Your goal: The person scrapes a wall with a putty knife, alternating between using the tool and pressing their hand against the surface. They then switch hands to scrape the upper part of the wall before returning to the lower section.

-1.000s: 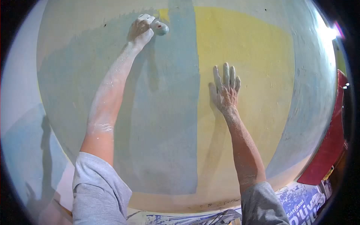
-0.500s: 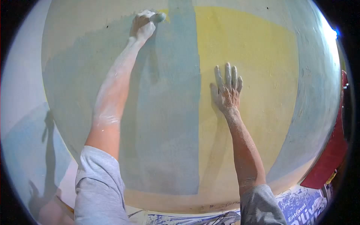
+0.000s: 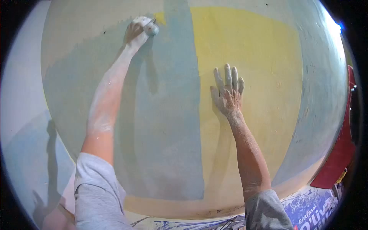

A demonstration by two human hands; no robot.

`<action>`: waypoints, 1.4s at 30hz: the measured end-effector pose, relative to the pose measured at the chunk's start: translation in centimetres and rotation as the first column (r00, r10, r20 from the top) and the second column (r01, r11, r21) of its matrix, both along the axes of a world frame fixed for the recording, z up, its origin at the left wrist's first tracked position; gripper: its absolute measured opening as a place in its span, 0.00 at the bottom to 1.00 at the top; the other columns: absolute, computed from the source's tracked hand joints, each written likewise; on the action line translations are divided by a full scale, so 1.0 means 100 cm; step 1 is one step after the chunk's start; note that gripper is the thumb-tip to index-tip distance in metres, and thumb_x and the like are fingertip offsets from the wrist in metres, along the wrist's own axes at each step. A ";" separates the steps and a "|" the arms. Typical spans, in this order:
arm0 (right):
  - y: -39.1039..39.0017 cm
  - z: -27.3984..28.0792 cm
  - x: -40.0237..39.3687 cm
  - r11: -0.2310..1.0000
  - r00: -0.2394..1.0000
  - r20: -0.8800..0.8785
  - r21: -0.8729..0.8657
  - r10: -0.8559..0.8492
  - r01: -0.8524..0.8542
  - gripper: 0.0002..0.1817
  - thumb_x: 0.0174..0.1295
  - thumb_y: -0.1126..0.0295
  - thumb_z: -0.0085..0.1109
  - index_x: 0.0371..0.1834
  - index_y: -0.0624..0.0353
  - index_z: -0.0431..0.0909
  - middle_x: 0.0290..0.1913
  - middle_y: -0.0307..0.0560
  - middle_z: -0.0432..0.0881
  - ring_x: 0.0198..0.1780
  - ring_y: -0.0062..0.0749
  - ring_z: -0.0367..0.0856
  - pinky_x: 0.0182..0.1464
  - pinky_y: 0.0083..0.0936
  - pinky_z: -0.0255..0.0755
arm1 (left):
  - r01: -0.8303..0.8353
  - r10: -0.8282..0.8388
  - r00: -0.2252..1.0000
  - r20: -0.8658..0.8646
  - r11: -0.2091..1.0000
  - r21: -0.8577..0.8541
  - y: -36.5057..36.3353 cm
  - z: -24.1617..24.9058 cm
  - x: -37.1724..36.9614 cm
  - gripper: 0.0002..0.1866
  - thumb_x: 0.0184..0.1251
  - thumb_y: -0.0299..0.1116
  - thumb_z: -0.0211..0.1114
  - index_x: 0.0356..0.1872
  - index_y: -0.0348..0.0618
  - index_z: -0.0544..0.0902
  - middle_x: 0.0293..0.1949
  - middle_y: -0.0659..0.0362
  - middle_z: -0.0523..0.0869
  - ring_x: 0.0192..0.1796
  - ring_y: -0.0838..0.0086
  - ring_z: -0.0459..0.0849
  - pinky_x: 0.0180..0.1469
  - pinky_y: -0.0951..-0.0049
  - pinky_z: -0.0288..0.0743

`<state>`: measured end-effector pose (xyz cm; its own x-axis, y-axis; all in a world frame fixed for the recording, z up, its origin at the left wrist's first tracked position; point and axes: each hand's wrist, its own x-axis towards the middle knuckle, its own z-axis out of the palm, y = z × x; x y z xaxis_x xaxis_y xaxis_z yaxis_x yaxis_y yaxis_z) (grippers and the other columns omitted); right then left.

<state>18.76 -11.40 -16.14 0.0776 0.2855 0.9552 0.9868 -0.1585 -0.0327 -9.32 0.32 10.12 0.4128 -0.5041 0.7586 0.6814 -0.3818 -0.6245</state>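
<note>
My left hand (image 3: 137, 30), coated in pale dust, is closed around a small grey-green object with a rounded end (image 3: 152, 30). It is up against the upper part of a large painted surface (image 3: 168, 115), beside a small yellow patch. What the object is, I cannot make out, since my fingers cover most of it. Lower and to the right, my right hand (image 3: 230, 96) lies flat with fingers spread on the yellow area (image 3: 260, 57) of the same surface. Its fingers are dusty too, and nothing is in it.
The surface has grey-blue, yellow and cream areas and seems to bulge, perhaps from the lens. A dark red panel (image 3: 337, 149) stands at the right edge. Below lies a blue and white printed sheet (image 3: 306, 209). A bright light (image 3: 340, 27) shines at upper right.
My left hand has moved down and a little left with the rounded object. My right hand stays flat on the yellow area. The whole view has shifted slightly.
</note>
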 end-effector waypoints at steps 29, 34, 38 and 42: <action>-0.006 0.001 -0.005 0.991 0.997 -0.034 -0.109 -0.075 0.071 0.34 0.71 0.45 0.42 0.79 0.28 0.45 0.82 0.39 0.37 0.82 0.37 0.33 0.79 0.53 0.32 | 0.062 -0.041 0.991 0.128 0.984 -0.166 -0.009 0.035 0.021 0.08 0.58 0.24 0.57 0.32 0.40 0.85 0.37 0.48 0.87 0.42 0.52 0.86 0.46 0.56 0.80; -0.007 0.000 -0.005 0.992 0.996 -0.025 -0.099 -0.083 0.080 0.34 0.71 0.45 0.42 0.79 0.28 0.46 0.82 0.39 0.38 0.82 0.38 0.33 0.79 0.54 0.32 | 0.044 -0.030 0.995 0.094 0.988 -0.146 -0.005 -0.005 0.019 0.08 0.58 0.24 0.58 0.35 0.38 0.85 0.40 0.49 0.87 0.44 0.54 0.85 0.48 0.59 0.80; -0.004 -0.004 0.000 0.998 0.999 -0.010 -0.064 -0.031 0.030 0.34 0.71 0.48 0.44 0.79 0.34 0.50 0.82 0.45 0.39 0.82 0.43 0.34 0.78 0.56 0.32 | 0.053 -0.059 0.997 -0.040 0.990 -0.132 -0.020 -0.031 0.014 0.09 0.57 0.23 0.57 0.37 0.39 0.84 0.39 0.50 0.86 0.45 0.55 0.85 0.47 0.58 0.80; 0.002 -0.004 0.003 0.997 0.998 0.001 -0.050 -0.064 0.064 0.33 0.71 0.47 0.42 0.79 0.32 0.49 0.82 0.42 0.39 0.82 0.41 0.34 0.78 0.56 0.32 | 0.023 -0.016 0.998 0.062 0.993 -0.119 -0.002 0.012 0.030 0.09 0.56 0.21 0.57 0.35 0.40 0.83 0.38 0.51 0.86 0.46 0.56 0.84 0.47 0.58 0.81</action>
<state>19.09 -11.18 -16.49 0.0981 0.3269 0.9399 0.9745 -0.2232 -0.0241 -6.36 0.10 11.35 0.3553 -0.4157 0.8372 0.7084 -0.4646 -0.5313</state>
